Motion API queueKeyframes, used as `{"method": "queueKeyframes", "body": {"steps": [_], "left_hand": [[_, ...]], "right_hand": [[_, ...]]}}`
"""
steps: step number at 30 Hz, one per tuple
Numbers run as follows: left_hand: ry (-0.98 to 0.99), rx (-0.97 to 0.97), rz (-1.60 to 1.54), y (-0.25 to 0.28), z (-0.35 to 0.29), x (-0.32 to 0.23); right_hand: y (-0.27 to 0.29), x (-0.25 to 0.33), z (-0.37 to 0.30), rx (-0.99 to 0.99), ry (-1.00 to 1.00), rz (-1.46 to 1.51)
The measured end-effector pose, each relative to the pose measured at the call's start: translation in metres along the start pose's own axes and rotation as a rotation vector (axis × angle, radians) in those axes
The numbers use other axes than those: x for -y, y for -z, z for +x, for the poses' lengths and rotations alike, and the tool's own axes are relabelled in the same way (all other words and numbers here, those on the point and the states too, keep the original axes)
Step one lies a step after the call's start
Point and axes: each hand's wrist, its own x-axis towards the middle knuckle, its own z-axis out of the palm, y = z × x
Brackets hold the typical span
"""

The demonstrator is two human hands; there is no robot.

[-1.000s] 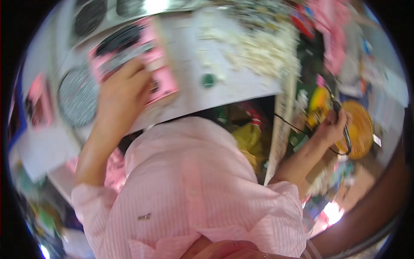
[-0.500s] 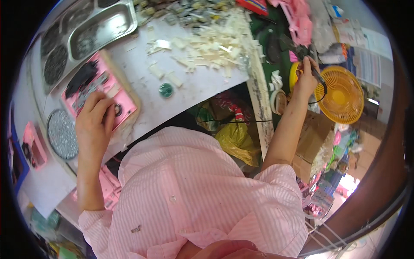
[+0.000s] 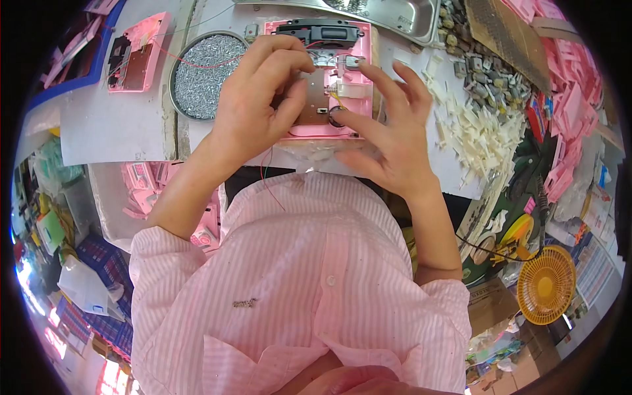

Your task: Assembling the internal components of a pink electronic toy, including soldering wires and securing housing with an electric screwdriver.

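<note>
A pink plastic casing (image 3: 322, 130) lies before me with its inside up. It holds a long black part (image 3: 322, 31), a brown circuit board (image 3: 312, 105) and a small round black part (image 3: 337, 117). My left hand (image 3: 253, 99) is at the casing's left side with fingers curled over the board's edge. Whatever lies between its fingertips is hidden. My right hand (image 3: 398, 131) spreads over the casing's right side with nothing in it. Its fingertips are near the round part and a small metal part (image 3: 353, 62). A thin red wire (image 3: 204, 66) runs toward my left hand.
Left of the casing stands a round tin of small screws (image 3: 205, 79). Beyond it lies another pink casing (image 3: 139, 56). A steel tray (image 3: 401, 16) is behind. White plastic strips (image 3: 480, 135) are heaped at right, near a yellow basket (image 3: 546, 285).
My right hand has let go of a dark corded tool at the right and come over the casing. The brown board now shows in the casing. The view has turned left.
</note>
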Motion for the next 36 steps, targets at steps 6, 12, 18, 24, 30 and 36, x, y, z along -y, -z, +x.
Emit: {"method": "queueKeyframes", "body": {"steps": [6,12,18,24,30,36], "left_hand": [[-0.236,0.048,0.083,-0.004,0.015,0.009],[-0.324,0.164,0.318,-0.022,0.041,0.02],[-0.358,0.198,0.337,-0.003,0.045,0.033],[-0.268,0.152,0.271,-0.008,0.035,0.037],[-0.274,0.143,0.26,-0.01,0.035,0.038],[-0.257,0.14,0.259,-0.011,0.034,0.037]], "right_hand": [[-0.011,0.011,-0.007,0.021,-0.213,-0.101],[0.0,-0.009,0.003,-0.129,-0.23,0.012],[-0.006,-0.029,0.056,-0.083,-0.281,-0.124],[-0.006,-0.025,0.07,0.026,-0.222,-0.327],[-0.005,-0.022,0.071,0.032,-0.209,-0.39],[-0.008,-0.025,0.066,-0.008,-0.329,-0.255]]}}
